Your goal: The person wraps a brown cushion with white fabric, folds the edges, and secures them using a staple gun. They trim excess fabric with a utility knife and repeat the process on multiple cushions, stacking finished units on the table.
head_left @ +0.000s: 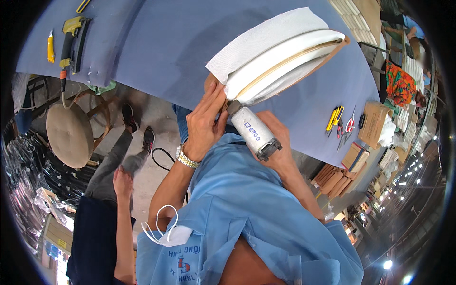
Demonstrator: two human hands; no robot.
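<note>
A curved wooden frame [327,59] with white padding and a strip of white fabric [270,40] stands on edge at the near side of the blue-topped table. My left hand [205,124], with a metal watch at its wrist, grips the frame's near left end, fingers along the fabric edge. In my right hand [280,142] is a silver, cylinder-bodied air staple gun [254,130]. Its dark end meets the frame close to my left fingertips. The gun's body hides most of my right fingers and the exact point of contact.
Another staple gun [68,45] and a yellow cutter [51,46] lie at the table's left. Yellow-handled cutters [335,118] and red-handled scissors [350,124] lie right, near a cardboard box [375,124]. A co-worker [102,223] and a round padded seat [70,135] are at left.
</note>
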